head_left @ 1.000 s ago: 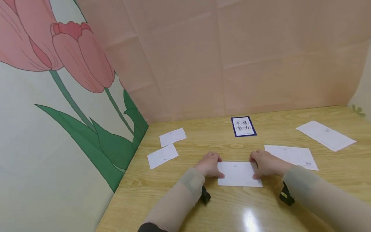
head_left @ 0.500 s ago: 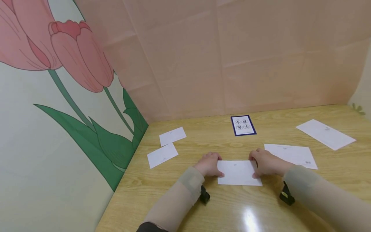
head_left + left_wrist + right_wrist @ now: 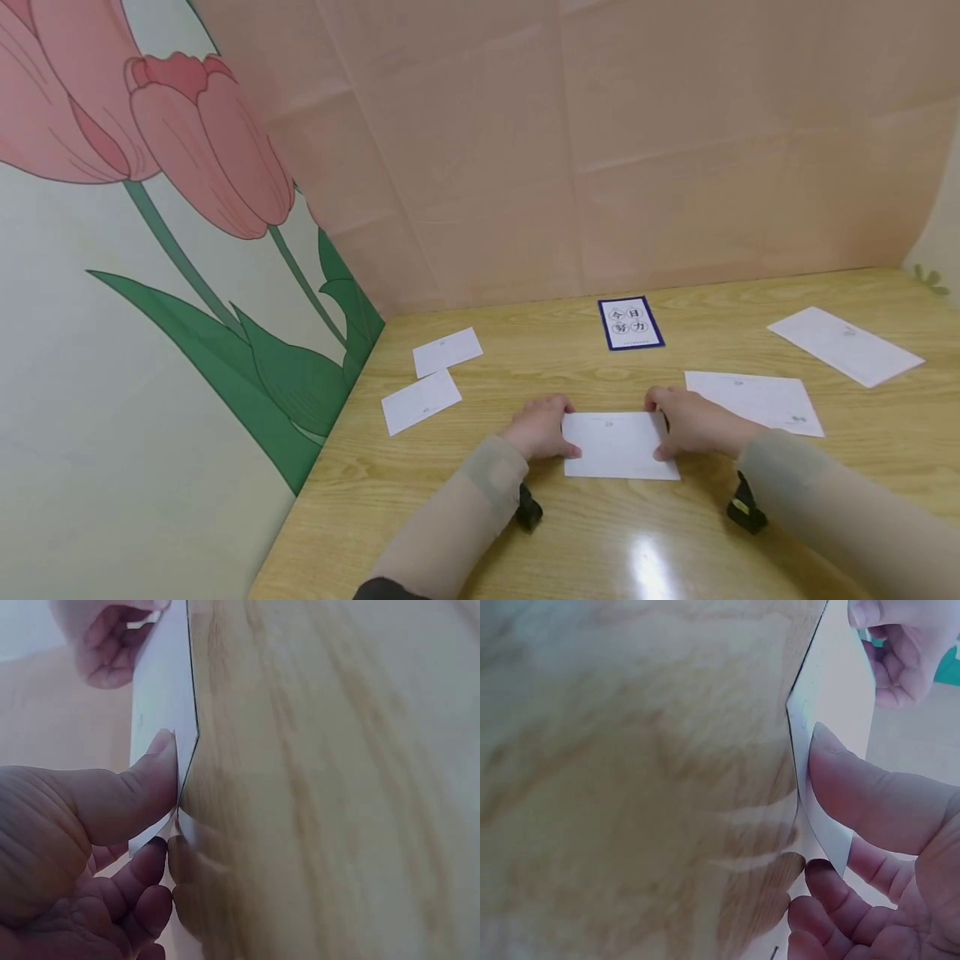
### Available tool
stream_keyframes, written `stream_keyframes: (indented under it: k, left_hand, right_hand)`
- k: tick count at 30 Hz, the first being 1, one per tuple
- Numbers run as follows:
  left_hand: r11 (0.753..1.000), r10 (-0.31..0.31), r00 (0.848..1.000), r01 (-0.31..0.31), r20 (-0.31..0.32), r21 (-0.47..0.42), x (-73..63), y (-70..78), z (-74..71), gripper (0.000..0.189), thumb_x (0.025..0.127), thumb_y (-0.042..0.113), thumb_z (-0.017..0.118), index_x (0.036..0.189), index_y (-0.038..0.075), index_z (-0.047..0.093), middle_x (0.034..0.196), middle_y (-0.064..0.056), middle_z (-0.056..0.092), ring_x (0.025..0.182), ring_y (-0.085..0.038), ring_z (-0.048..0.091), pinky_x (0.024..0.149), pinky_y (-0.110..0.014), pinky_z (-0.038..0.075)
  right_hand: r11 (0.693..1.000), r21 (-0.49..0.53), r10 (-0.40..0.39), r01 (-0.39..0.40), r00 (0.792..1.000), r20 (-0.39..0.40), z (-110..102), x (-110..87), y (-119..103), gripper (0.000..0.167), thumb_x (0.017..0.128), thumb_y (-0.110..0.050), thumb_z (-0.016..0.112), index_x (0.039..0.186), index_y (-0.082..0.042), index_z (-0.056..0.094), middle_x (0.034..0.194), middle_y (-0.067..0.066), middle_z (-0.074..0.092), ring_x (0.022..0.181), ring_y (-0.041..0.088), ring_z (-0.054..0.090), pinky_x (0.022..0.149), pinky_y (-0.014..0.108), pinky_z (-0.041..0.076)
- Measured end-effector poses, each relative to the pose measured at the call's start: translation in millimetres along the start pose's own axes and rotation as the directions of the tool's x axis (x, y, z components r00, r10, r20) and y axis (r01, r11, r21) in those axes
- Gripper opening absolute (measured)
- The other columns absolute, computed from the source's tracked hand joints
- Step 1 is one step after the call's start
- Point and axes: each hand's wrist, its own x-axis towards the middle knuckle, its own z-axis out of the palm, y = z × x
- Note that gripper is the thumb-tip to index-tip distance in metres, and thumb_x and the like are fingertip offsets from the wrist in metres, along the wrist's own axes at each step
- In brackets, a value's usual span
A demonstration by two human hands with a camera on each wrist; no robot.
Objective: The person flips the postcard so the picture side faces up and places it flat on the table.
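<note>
A white paper card (image 3: 617,446) with a small grey mark near its upper edge lies in the middle of the table in the head view. My left hand (image 3: 542,427) holds its left end, and my right hand (image 3: 692,422) holds its right end. In the left wrist view the left thumb lies on the face of the card (image 3: 161,682), with the other fingers curled by its end. The right wrist view has the right thumb on the card (image 3: 832,697) likewise, fingers curled beside its end. The card's edge is close to the tabletop.
Two white cards, an upper one (image 3: 447,352) and a lower one (image 3: 422,402), lie at left. A larger white sheet (image 3: 757,400) lies behind the right hand, another (image 3: 846,346) farther right. A blue-bordered card (image 3: 631,323) with printed characters lies at the back of the wooden table (image 3: 525,358).
</note>
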Motion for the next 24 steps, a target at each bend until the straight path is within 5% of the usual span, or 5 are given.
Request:
stream_keyframes:
  k: [9,17,24]
  left_hand:
    - [0.998,0.007,1.0,-0.008,-0.028,-0.057,-1.6,-3.2,3.1,0.058,0.074,0.035,0.084,0.123,0.023,0.056,0.114,0.009,0.061,0.103,-0.014,0.052,0.094,-0.032,0.038]
    - [0.968,-0.008,0.999,-0.003,-0.044,-0.249,-2.7,-5.2,3.8,0.051,0.08,0.021,0.08,0.126,0.018,0.057,0.085,0.004,0.054,0.073,-0.013,0.051,0.064,-0.026,0.043]
    - [0.936,-0.019,0.999,0.004,-0.04,-0.353,-4.5,-7.8,3.5,0.046,0.083,0.019,0.077,0.124,0.018,0.058,0.086,0.002,0.054,0.072,-0.013,0.05,0.063,-0.026,0.042]
  right_hand:
    - [0.996,0.064,0.062,-0.064,0.998,0.029,1.4,-3.8,0.8,0.064,0.07,-0.027,0.086,0.117,-0.006,0.048,0.09,0.008,0.054,0.081,0.026,0.05,0.07,0.04,0.04]
    - [0.994,0.087,0.066,-0.068,0.998,0.019,3.1,-2.5,3.3,0.065,0.07,-0.029,0.085,0.117,-0.004,0.047,0.089,0.008,0.054,0.08,0.026,0.05,0.069,0.039,0.04]
    - [0.992,0.106,0.06,-0.062,0.998,0.021,3.8,-2.3,5.1,0.066,0.07,-0.031,0.085,0.117,-0.004,0.047,0.087,0.007,0.054,0.079,0.024,0.051,0.068,0.038,0.041]
